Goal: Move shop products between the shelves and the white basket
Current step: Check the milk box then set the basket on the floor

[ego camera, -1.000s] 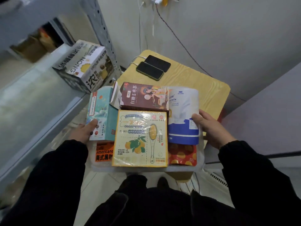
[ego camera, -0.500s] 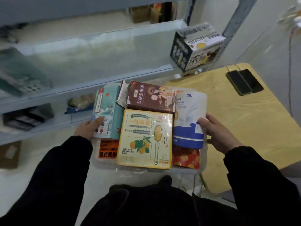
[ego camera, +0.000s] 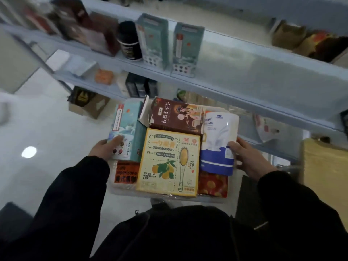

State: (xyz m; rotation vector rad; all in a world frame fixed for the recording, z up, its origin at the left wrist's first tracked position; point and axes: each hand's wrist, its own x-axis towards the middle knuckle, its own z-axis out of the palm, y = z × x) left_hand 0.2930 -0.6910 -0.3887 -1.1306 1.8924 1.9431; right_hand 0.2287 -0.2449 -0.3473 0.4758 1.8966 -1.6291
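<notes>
I see the white basket (ego camera: pixel 124 188) gripped by curled fingers, left hand (ego camera: pixel 105 150) at nine o'clock, right hand (ego camera: pixel 248 159) at three.

- "一勺梨膏" is printed large on the yellow box (ego camera: pixel 167 162). "PURE" is set beneath it at the left, and "SMALL SPOON" runs vertically beside the pictured spoon.
- "红糖姜枣茶" is written in pale characters on the brown box (ego camera: pixel 177 117).
- "PKC" is printed near the top of the white-and-blue pouch (ego camera: pixel 218 144). "…urelle" is seen below it, its first letters hidden.
- "Caffè Americano" is shown on the orange pack (ego camera: pixel 126 173), with "美式黑咖" underneath.
- The labels on the teal box (ego camera: pixel 126 129) are too blurred to be read.
</notes>
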